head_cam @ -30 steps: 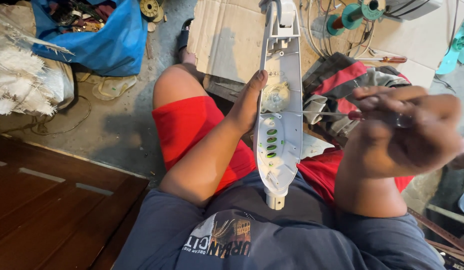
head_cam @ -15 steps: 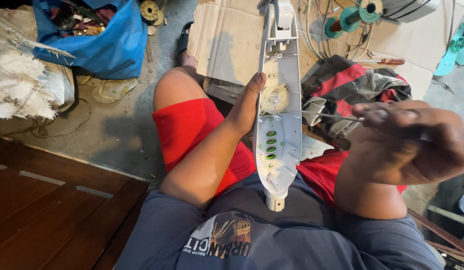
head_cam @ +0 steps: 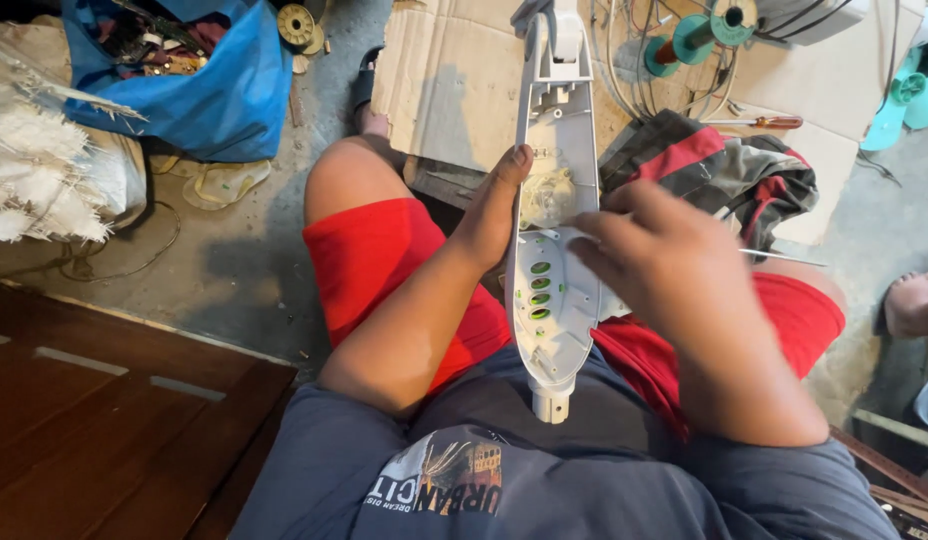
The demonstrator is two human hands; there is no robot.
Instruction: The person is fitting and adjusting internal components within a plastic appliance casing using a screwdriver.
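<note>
My left hand (head_cam: 499,205) grips the left edge of a long white plastic housing (head_cam: 550,270), thumb up along its rim, holding it upright between my knees at the centre of the frame. My right hand (head_cam: 659,265) lies over the housing's right side with the fingers curled on it; I cannot tell whether it pinches anything. The housing is an open shell, narrow at the top and wider towards me, ending in a short round stub over my shirt. I see a row of green oval buttons (head_cam: 539,291) in its lower half and a pale round part above them. Behind it lies flattened cardboard (head_cam: 444,80), a blue bag (head_cam: 224,95) in the upper left, teal spools (head_cam: 709,25) in the upper right, and a screwdriver (head_cam: 759,122) beside a striped cloth (head_cam: 729,170)
</note>
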